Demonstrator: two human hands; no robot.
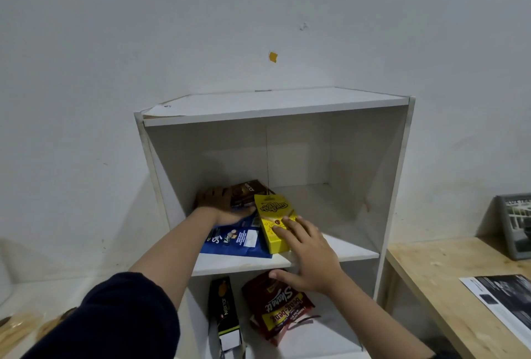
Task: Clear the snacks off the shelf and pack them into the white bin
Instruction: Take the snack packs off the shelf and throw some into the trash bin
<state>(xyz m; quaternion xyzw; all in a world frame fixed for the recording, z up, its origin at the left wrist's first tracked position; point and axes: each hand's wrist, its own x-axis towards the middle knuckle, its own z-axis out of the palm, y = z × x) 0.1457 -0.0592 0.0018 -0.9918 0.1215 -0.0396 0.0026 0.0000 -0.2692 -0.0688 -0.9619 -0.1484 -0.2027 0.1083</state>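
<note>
A white shelf unit [287, 264] stands against the wall. On its upper board lie a brown box [249, 190], a yellow box [273, 223] and a blue packet [238, 243] underneath them. My left hand [221, 206] reaches in and grips the left side of the brown box. The straight fingers of my right hand [304, 246] rest on the yellow box, thumb below the board's edge. On the lower board sit a dark red bag [280, 309] and a black box [225, 312]. The white bin is not in view.
A wooden table [448, 286] stands to the right of the shelf, with a printed sheet [505, 301] and a framed picture [517, 223] on it. The right half of the upper board holds nothing. A yellow tape scrap [273, 57] sticks to the wall.
</note>
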